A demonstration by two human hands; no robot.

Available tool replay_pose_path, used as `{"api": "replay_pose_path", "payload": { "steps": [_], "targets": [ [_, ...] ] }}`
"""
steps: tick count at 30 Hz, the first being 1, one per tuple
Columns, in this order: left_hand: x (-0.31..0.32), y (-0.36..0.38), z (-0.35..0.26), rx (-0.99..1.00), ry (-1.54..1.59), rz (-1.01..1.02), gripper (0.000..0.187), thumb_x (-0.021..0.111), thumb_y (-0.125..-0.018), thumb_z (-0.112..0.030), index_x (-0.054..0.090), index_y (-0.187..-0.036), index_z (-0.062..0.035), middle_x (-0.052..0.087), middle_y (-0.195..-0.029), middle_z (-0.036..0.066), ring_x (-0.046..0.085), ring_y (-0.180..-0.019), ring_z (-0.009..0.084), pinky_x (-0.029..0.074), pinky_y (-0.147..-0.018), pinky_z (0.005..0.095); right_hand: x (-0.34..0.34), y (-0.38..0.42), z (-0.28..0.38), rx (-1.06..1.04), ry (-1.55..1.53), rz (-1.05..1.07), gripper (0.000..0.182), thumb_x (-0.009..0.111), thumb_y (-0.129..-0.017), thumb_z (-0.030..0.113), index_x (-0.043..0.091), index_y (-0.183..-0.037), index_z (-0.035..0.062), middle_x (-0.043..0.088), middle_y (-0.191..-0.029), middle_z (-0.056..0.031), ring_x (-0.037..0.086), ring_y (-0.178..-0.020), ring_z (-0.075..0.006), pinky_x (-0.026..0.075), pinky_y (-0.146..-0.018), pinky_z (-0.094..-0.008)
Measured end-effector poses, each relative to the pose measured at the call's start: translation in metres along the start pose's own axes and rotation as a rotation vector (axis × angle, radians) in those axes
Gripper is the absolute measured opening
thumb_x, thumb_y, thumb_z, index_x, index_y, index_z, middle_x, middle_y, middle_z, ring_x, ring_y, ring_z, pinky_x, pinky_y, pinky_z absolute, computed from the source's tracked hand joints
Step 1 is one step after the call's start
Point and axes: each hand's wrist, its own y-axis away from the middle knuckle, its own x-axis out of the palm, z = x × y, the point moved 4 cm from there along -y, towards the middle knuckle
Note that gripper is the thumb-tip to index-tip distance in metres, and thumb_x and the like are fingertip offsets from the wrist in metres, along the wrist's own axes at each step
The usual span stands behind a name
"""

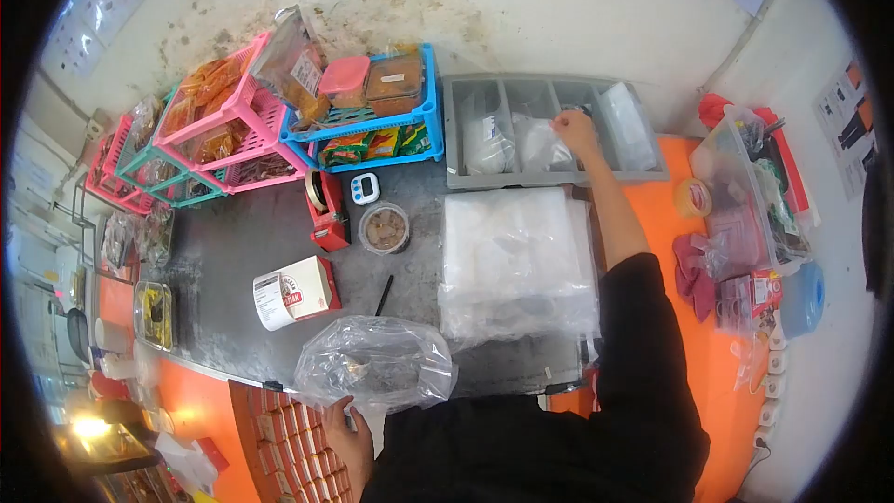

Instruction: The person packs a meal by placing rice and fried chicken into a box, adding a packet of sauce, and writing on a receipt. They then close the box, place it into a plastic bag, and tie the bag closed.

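Observation:
My right hand (575,130) reaches into the grey divided tray (456,172), its fingers pressed together at a bag of white contents (540,144) in a middle compartment; what they pinch is too small to tell. Near the counter's front edge, my left hand (346,433) touches the lower rim of an open clear plastic bag (372,363). Its fingers are partly hidden, and something small shows inside the bag. A stack of white plastic bags (517,261) lies in front of the tray.
Left of the stack are a round tub (384,228), a white timer (365,188), a red tape dispenser (326,214), a black pen (384,295) and a printed box (298,292). Blue (433,116) and pink baskets (233,107) stand behind. A clear bin (745,196) is at right.

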Motion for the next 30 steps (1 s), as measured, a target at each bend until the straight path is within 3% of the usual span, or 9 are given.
{"api": "replay_pose_path", "payload": {
  "steps": [4,6,8,12,19,21,25,27,30],
  "targets": [
    [-0.004,0.003,-0.001,0.189,-0.046,-0.175,0.019,0.052,-0.073,0.000,0.060,-0.089,-0.0049,0.057,-0.102,0.011,0.050,-0.097,0.0319,0.038,-0.087,0.0414,0.006,-0.016,-0.033,-0.129,-0.099,-0.068,0.015,0.066,-0.070,0.022,0.066,-0.071,0.0065,0.064,-0.073,-0.0123,0.062,-0.071,-0.0264,0.047,-0.066,-0.0348],
    [-0.004,0.002,0.001,0.150,-0.012,-0.165,0.019,0.053,-0.072,0.001,0.060,-0.089,-0.0051,0.057,-0.103,0.011,0.050,-0.097,0.0322,0.038,-0.087,0.0416,0.004,-0.016,-0.040,0.139,-0.100,0.058,0.019,0.070,-0.068,0.024,0.065,-0.070,0.0050,0.064,-0.073,-0.0097,0.061,-0.070,-0.0215,0.046,-0.067,-0.0321],
    [-0.006,0.002,-0.001,0.107,0.019,-0.153,0.018,0.053,-0.072,0.002,0.059,-0.088,-0.0053,0.056,-0.104,0.010,0.050,-0.097,0.0324,0.038,-0.087,0.0418,0.028,-0.036,-0.081,0.121,-0.164,-0.008,0.022,0.072,-0.066,0.026,0.065,-0.069,0.0050,0.064,-0.073,-0.0087,0.061,-0.069,-0.0201,0.046,-0.067,-0.0312],
    [-0.003,-0.001,-0.018,0.259,-0.002,-0.152,0.018,0.053,-0.071,0.005,0.059,-0.084,-0.0053,0.057,-0.101,0.009,0.050,-0.096,0.0308,0.038,-0.086,0.0410,0.019,-0.007,-0.065,0.185,-0.433,-0.090,0.028,0.075,-0.065,0.031,0.065,-0.074,0.0055,0.064,-0.072,-0.0081,0.060,-0.066,-0.0185,0.046,-0.065,-0.0296],
    [0.006,-0.010,-0.050,0.430,0.093,-0.130,0.020,0.055,-0.068,0.008,0.061,-0.083,-0.0048,0.058,-0.098,0.009,0.052,-0.095,0.0296,0.040,-0.083,0.0386,0.007,0.020,-0.075,0.162,-0.119,-0.091,0.029,0.072,-0.069,0.030,0.065,-0.073,0.0024,0.063,-0.067,-0.0071,0.057,-0.060,-0.0161,0.043,-0.057,-0.0310],
    [0.010,-0.014,-0.062,0.504,0.160,-0.073,0.021,0.056,-0.067,0.008,0.061,-0.083,-0.0050,0.058,-0.098,0.009,0.053,-0.095,0.0286,0.041,-0.083,0.0380,0.010,0.036,-0.074,0.207,-0.614,0.050,0.029,0.070,-0.073,0.030,0.064,-0.071,0.0020,0.061,-0.063,-0.0046,0.055,-0.057,-0.0138,0.040,-0.051,-0.0296],
    [0.015,-0.018,-0.084,0.647,0.190,-0.045,0.023,0.056,-0.065,0.007,0.062,-0.083,-0.0056,0.059,-0.097,0.008,0.054,-0.094,0.0276,0.042,-0.082,0.0375,-0.007,0.049,-0.061,0.201,-0.336,-0.014,0.024,0.062,-0.080,0.027,0.064,-0.075,0.0033,0.059,-0.064,-0.0022,0.053,-0.055,-0.0116,0.038,-0.048,-0.0267],
    [0.018,-0.019,-0.094,0.735,0.216,-0.001,0.024,0.057,-0.064,0.006,0.062,-0.083,-0.0064,0.060,-0.096,0.007,0.055,-0.093,0.0271,0.043,-0.081,0.0371,-0.011,0.052,-0.060,0.424,-0.517,0.001,0.017,0.061,-0.081,0.020,0.064,-0.077,0.0039,0.059,-0.068,-0.0014,0.053,-0.056,-0.0103,0.038,-0.046,-0.0251],
    [0.021,-0.019,-0.103,0.797,0.253,0.028,0.024,0.057,-0.064,0.006,0.062,-0.084,-0.0068,0.060,-0.095,0.007,0.055,-0.092,0.0272,0.044,-0.080,0.0375,-0.015,0.060,-0.051,0.395,-0.841,0.019,0.017,0.062,-0.081,0.020,0.064,-0.079,0.0041,0.061,-0.070,-0.0022,0.054,-0.058,-0.0094,0.039,-0.045,-0.0253]
  ]
}}
